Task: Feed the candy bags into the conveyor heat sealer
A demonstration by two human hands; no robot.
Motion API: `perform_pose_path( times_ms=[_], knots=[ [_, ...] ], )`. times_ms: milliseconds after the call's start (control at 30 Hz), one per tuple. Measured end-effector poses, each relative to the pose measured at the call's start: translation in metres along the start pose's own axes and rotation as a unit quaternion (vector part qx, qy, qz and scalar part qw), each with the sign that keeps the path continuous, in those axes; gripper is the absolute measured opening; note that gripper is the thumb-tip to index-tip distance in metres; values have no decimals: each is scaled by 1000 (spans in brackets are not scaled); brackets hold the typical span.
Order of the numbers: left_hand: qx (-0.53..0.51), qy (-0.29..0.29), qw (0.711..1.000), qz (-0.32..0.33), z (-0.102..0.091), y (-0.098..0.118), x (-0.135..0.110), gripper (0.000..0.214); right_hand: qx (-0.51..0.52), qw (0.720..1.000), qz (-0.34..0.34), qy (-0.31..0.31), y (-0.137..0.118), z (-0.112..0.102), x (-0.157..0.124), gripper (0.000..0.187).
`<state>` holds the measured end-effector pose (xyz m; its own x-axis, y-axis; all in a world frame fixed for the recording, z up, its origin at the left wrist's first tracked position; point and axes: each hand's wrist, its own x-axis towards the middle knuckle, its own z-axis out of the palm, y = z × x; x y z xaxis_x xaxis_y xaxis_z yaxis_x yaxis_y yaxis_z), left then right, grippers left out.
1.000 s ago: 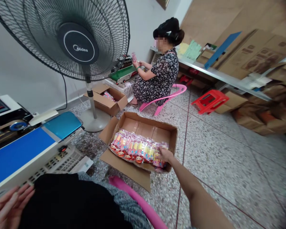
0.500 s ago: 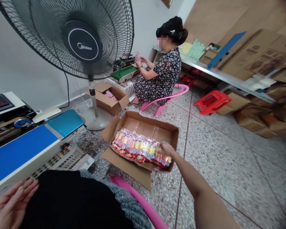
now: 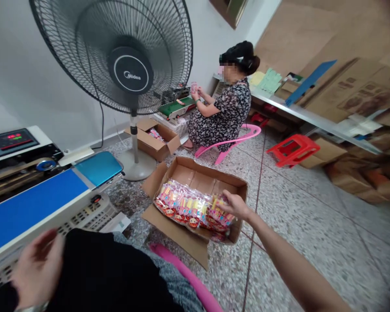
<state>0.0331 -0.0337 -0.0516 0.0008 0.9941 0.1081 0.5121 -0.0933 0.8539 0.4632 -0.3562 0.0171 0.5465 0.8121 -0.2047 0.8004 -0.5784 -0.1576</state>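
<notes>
My right hand (image 3: 234, 204) reaches into an open cardboard box (image 3: 237, 185) on the floor, fingers closed on the colourful sealed packets (image 3: 188, 207) lined up inside. My left hand (image 3: 39, 268) hovers near my lap at the lower left, fingers loosely apart, holding nothing; it is blurred. Beside it runs a blue conveyor belt (image 3: 29, 207) of a sealing machine (image 3: 16, 149).
A large standing fan (image 3: 130, 73) stands behind the box. Another person (image 3: 224, 108) sits on a pink chair (image 3: 234, 138) at a green-belt sealer (image 3: 177, 106), with a smaller box (image 3: 156, 141) near. A red stool (image 3: 290, 149), a shelf and stacked cardboard (image 3: 351, 86) fill the right.
My right hand has shifted slightly over the packets in the box. My left hand has lifted and moved right across my lap. The view has tilted down a little.
</notes>
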Motion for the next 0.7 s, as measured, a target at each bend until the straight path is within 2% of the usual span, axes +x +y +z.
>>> perform_pose_path(
  times_ms=[67, 133, 167, 233, 300, 400, 567, 700],
  knots=[
    [-72, -140, 987, 38, 15, 37, -26, 38, 43, 996, -75, 17, -31, -15, 8, 28],
    [-114, -279, 952, 60, 34, 74, -52, 35, 74, 987, -144, 20, -68, -28, 18, 29],
    [-130, -324, 934, 71, 43, 89, -63, 33, 84, 981, -174, 20, -88, -33, 23, 30],
    [-157, -378, 909, 84, 60, 111, -79, 32, 100, 967, -232, 13, -127, -39, 32, 31],
    [-165, -384, 905, 82, 68, 118, -86, 30, 115, 950, -292, 2, -161, -41, 40, 30],
    [-162, -374, 910, 75, 61, 111, -85, 21, 122, 923, -365, -18, -203, -37, 51, 30],
    [-93, -309, 940, 112, 18, 80, -63, 20, 103, 905, -411, -48, -248, -33, 66, 29],
    [-61, -187, 978, 67, -22, 57, -36, 21, 94, 888, -444, -77, -274, -36, 73, 29]
  ],
)
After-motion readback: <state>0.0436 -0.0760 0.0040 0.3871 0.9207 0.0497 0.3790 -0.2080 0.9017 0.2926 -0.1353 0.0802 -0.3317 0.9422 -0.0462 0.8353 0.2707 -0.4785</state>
